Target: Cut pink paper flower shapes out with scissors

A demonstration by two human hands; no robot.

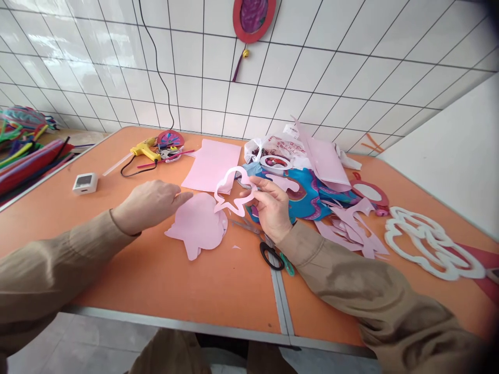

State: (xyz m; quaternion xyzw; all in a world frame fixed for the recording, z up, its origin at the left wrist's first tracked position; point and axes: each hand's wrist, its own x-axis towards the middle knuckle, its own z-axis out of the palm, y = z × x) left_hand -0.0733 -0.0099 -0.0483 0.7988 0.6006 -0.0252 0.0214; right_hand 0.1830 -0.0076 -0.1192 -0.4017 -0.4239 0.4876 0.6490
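My right hand (pixel 274 208) pinches a thin pink outline cut-out (pixel 221 184) between thumb and fingers, holding it up above the table. It has a rounded top and pointed lower corners. My left hand (pixel 151 206) hovers to the left with its thumb stretched out and apart from the fingers; nothing shows in it. Just below and between the hands lies a small pile of solid pink cut-outs (pixel 200 223) of a like shape. Behind them is a pink sheet (pixel 212 163). Black-handled scissors (pixel 272 256) lie under my right wrist, beside a green-handled tool (pixel 287 265), partly hidden.
A yellow glue gun (pixel 146 148) with a cord and a small white device (pixel 84 183) lie at left. Blue patterned fabric (pixel 312 195), pink scraps (pixel 358 228) and white cloud-like outlines (pixel 413 239) spread at right. A tiled wall (pixel 187 62) stands behind the orange table (pixel 175 291).
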